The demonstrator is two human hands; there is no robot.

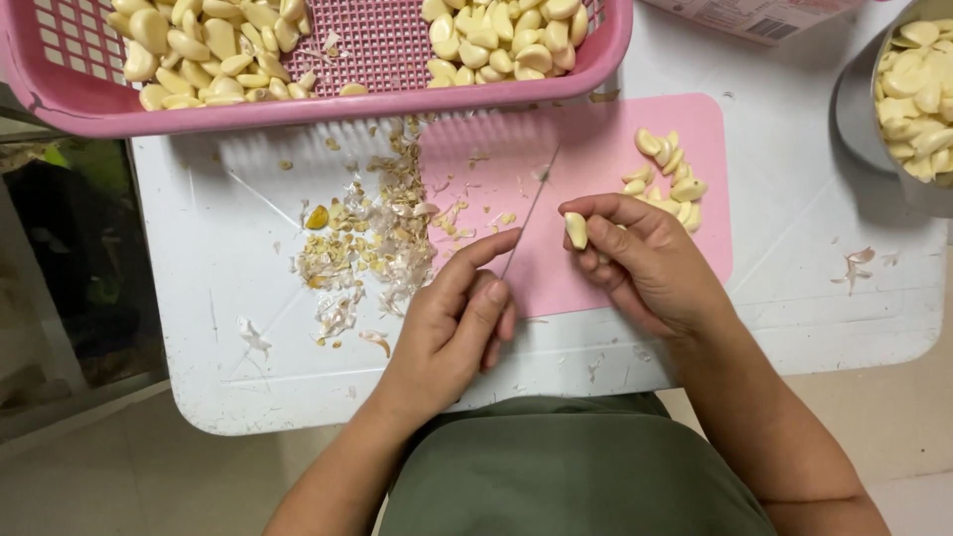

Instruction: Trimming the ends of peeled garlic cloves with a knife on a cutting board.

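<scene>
My left hand [457,318] grips the handle of a thin knife [529,213], its blade pointing up and away over the pink cutting mat [596,139]. My right hand [635,258] pinches one peeled garlic clove [576,230] between thumb and fingers, just right of the blade. Beyond the right hand, a small heap of peeled cloves [667,179] lies on the mat. To the left of the knife, a pile of garlic skins and trimmings [372,233] spreads over the white board [228,228].
A pink perforated basket [357,99] with many garlic cloves overhangs the board's far edge. A metal bowl [854,109] of peeled cloves stands at the right. A printed package edge [754,15] shows at the top. Floor lies to the left and below.
</scene>
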